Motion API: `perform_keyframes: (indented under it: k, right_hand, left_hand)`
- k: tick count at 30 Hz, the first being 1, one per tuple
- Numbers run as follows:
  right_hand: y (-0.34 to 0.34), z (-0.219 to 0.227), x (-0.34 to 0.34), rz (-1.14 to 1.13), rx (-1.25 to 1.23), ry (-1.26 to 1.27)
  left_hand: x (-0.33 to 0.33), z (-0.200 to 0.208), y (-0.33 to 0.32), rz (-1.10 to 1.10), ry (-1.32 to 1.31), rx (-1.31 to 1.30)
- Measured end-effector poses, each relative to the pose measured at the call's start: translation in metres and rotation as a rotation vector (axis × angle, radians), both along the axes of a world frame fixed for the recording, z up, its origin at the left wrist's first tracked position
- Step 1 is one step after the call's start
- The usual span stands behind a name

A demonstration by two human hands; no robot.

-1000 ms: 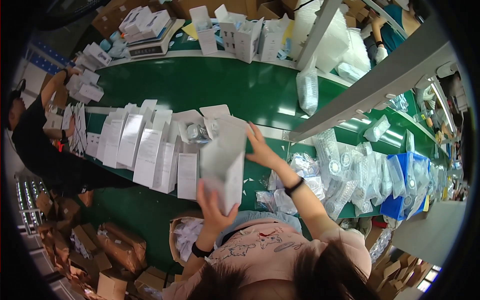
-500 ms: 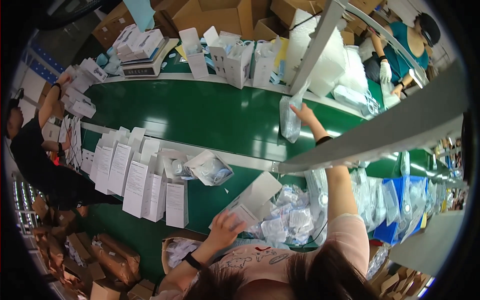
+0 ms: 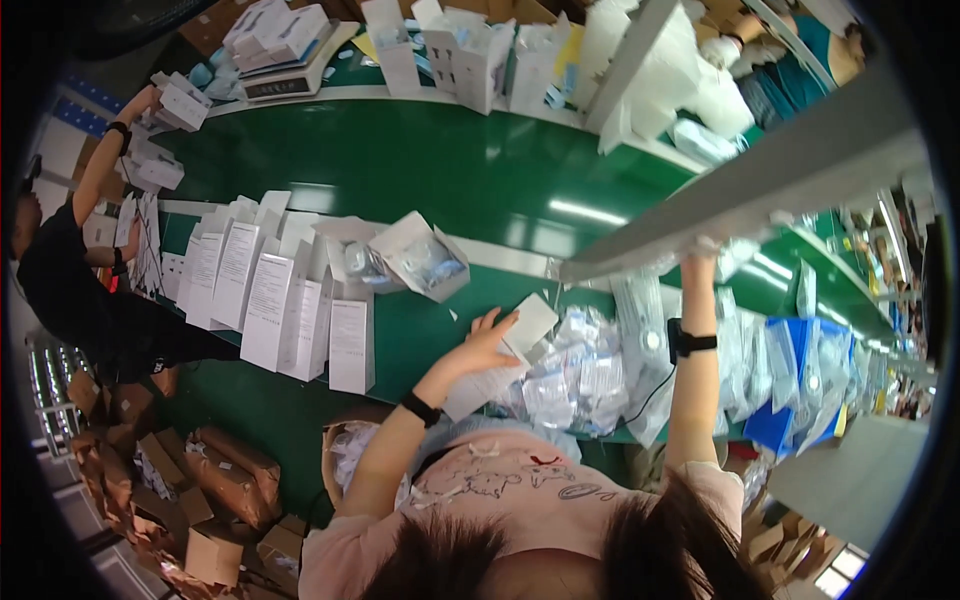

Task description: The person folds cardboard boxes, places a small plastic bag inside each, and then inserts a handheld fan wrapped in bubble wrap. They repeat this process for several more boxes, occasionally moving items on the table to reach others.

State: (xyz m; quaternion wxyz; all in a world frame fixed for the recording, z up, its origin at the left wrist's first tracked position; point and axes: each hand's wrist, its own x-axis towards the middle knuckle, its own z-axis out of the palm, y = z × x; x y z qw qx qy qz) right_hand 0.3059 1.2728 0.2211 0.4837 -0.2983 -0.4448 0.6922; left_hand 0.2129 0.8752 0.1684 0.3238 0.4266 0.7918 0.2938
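My left hand [image 3: 478, 352] is closed on a white carton [image 3: 486, 388] with a raised flap, lying on the green bench in front of me. Its thumb and fingers are on the carton's upper part. My right hand [image 3: 702, 250] reaches far and to the right; a grey metal beam [image 3: 780, 195] covers most of its fingers. Clear plastic [image 3: 738, 256] shows close to that hand, but whether the fingers hold it is hidden. Between my arms lies a heap of small clear packets [image 3: 575, 375]. Longer clear bags [image 3: 640, 320] stand beside it.
Several upright white cartons [image 3: 268, 305] line the bench at left, beside two open cartons [image 3: 425, 262] with bagged items. A green conveyor belt [image 3: 400, 160] runs beyond. A blue bin [image 3: 785, 400] is at right. Co-workers are at far left and far right.
My right hand has moved right from over the belt, where it had a clear bag, to behind the beam. My left hand has shifted up along the carton. The view has tilted.
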Motion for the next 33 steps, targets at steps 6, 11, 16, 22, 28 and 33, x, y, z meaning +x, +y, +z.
perform_keyframes:
  k: [6,11,16,22,28,33]
  right_hand:
    - [-0.147,0.108,0.098,-0.073,-0.262,0.341]
    - [-0.269,0.114,0.031,-0.203,-0.319,0.123]
    - [-0.294,0.068,0.012,-0.392,0.342,-0.193]
    - [-0.288,0.123,0.022,0.376,1.384,-0.683]
    - [-0.246,0.028,-0.076,0.685,0.863,-0.357]
    - [-0.258,-0.025,-0.131,1.200,0.627,-0.385]
  left_hand:
    - [-0.005,0.065,-0.001,0.013,-0.500,0.282]
    - [0.019,0.121,-0.005,0.001,0.020,0.308]
    - [0.040,0.107,-0.012,0.265,0.150,0.548]
    - [0.033,0.100,-0.041,0.397,0.277,0.964]
    - [0.031,0.073,-0.114,0.543,0.253,0.734]
    - [0.034,0.067,-0.141,0.579,0.305,0.681]
